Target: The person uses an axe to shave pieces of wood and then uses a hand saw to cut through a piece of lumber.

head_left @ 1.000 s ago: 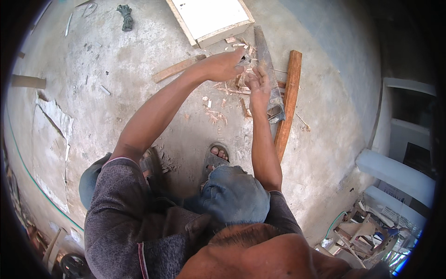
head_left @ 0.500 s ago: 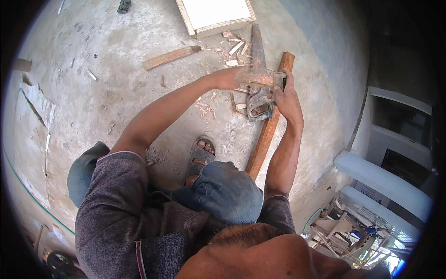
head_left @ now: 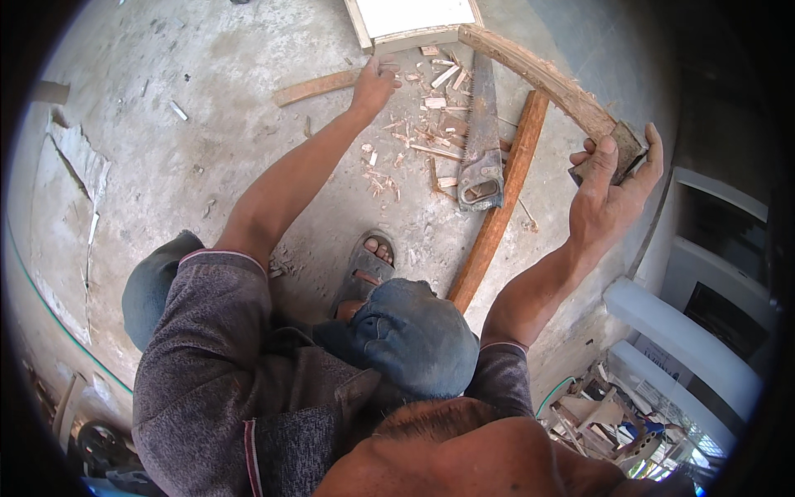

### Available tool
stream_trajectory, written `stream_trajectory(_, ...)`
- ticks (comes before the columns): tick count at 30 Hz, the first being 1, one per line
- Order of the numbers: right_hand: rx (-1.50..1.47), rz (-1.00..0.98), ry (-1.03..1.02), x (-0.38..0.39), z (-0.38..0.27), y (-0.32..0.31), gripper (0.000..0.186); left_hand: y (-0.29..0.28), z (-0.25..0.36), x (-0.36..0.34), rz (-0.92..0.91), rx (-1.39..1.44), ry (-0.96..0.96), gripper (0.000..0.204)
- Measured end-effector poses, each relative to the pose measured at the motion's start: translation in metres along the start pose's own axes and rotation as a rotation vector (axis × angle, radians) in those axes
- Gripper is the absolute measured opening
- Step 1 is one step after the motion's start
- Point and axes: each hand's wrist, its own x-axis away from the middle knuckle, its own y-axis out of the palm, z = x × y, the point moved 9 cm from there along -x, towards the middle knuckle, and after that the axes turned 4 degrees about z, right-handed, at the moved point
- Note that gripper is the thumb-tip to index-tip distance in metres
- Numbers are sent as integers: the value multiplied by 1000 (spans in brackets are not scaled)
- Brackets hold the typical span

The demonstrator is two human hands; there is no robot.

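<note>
My right hand (head_left: 609, 174) is closed around the near end of a long wooden strip (head_left: 538, 70), thumb on top. The strip is raised at the right and slants toward the upper left, its far end at the corner of a white-topped wooden frame (head_left: 418, 37). A dark, squarish face shows at the gripped end; I cannot tell if it is a separate piece. My left hand (head_left: 377, 83) is held out with fingers apart and nothing in it, near a wood offcut (head_left: 319, 86). Between my hands, a handsaw (head_left: 482, 132) rests with its handle against a reddish-brown beam (head_left: 501, 207).
Wood chips and splinters (head_left: 435, 103) litter the concrete floor around the saw. My sandalled foot (head_left: 364, 265) is just left of the beam. White furniture-like pieces (head_left: 679, 331) and a heap of scrap (head_left: 609, 414) stand at the right. A green hose (head_left: 70, 335) runs along the left.
My right hand has swung right with the wooden strip, which now extends away toward the frame. My left hand has let go of the strip and moved left and away.
</note>
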Motion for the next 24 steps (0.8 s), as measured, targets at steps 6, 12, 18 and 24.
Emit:
stream_trajectory(6,390,-467,38,25,72,144,53,-11,-28,7,39,-46,-88,35)
stream_trajectory(12,144,-668,15,56,73,148,56,19,-59,17,-154,-98,-116,30)
stream_trajectory(18,111,-458,181,50,52,104,54,18,-41,24,-90,-31,-169,30)
stream_trajectory(24,-404,244,-312,25,-69,-50,50,-20,-25,9,68,123,-168,30)
